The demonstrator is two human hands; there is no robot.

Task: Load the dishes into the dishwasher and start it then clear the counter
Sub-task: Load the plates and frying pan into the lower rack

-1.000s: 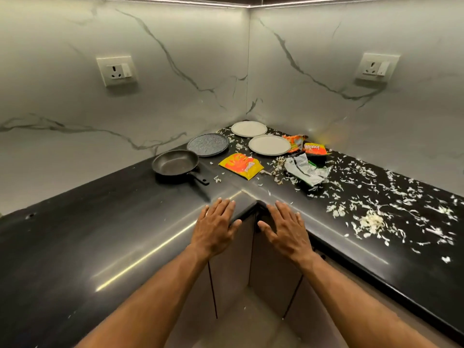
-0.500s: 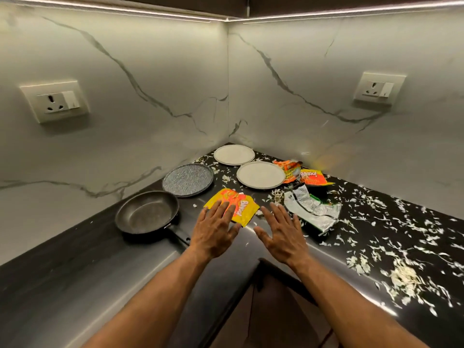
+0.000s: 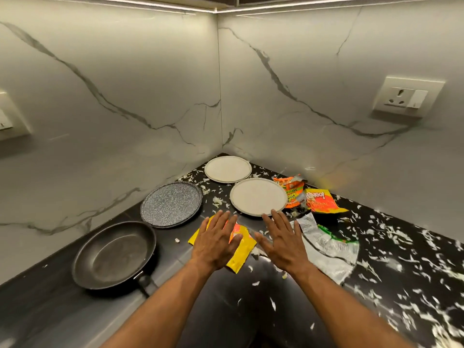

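Observation:
Two white plates lie in the counter corner, the far plate (image 3: 228,169) and the near plate (image 3: 258,196). Left of them sits a speckled grey plate (image 3: 171,204), and a black frying pan (image 3: 114,254) is further left with its handle toward me. My left hand (image 3: 218,241) hovers flat, fingers straight, over a yellow snack wrapper (image 3: 241,249). My right hand (image 3: 282,239) is stretched out flat beside it, fingertips close to the near white plate's rim. Neither hand holds anything.
Orange and yellow wrappers (image 3: 317,200) and a torn silver wrapper (image 3: 329,249) lie right of the plates. White shreds (image 3: 401,267) litter the black counter (image 3: 50,310) on the right. Marble walls meet behind, with a socket (image 3: 406,96) on the right wall.
Both hands have left the counter's front edge and reached forward over the yellow wrapper toward the plates. The view has moved closer to the corner.

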